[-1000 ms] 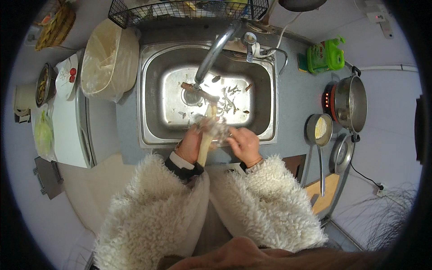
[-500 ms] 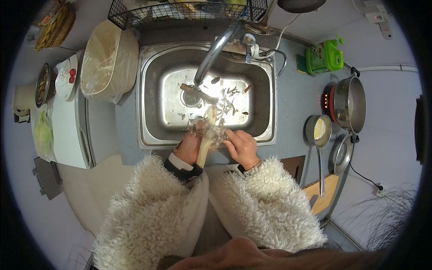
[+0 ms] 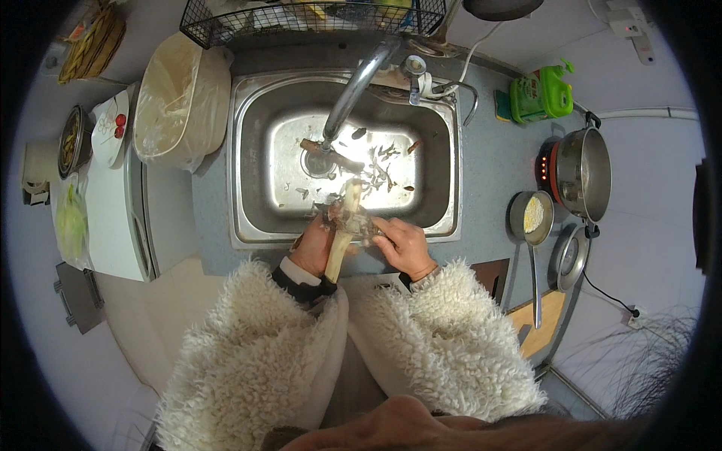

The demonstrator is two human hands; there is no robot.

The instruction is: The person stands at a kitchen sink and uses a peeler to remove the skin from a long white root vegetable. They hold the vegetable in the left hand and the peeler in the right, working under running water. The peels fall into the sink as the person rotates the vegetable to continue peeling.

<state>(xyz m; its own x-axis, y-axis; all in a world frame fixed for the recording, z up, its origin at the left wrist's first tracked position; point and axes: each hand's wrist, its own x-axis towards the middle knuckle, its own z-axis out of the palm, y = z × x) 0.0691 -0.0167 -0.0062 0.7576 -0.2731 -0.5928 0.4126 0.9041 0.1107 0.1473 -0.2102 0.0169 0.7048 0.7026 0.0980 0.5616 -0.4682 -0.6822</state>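
Note:
Over the front rim of the sink (image 3: 248, 234), my left hand (image 3: 312, 246) is closed round a long, pale, mostly peeled yam (image 3: 338, 257). It lies lengthwise, its far end pointing into the basin and its near end by my left cuff. My right hand (image 3: 407, 246) is closed on what looks like a peeler (image 3: 366, 228), held against the yam's middle; loose strips and motion blur hide its shape. Beneath the tap (image 3: 353, 94), a brown unpeeled yam piece (image 3: 342, 159) lies across the drain. Dark peel scraps (image 3: 380, 177) are scattered over the basin floor.
A lined cream bin (image 3: 214, 113) stands left of the sink. To the right are a green bottle (image 3: 543, 94), a pot (image 3: 587, 174) on a lit burner, a small long-handled pan (image 3: 532, 218) and a metal lid (image 3: 569, 259). Behind hangs a wire basket (image 3: 312, 16).
My right hand has shifted very slightly, and the strips around the yam's middle have changed shape. The yam's near end has moved a little lower and to the left.

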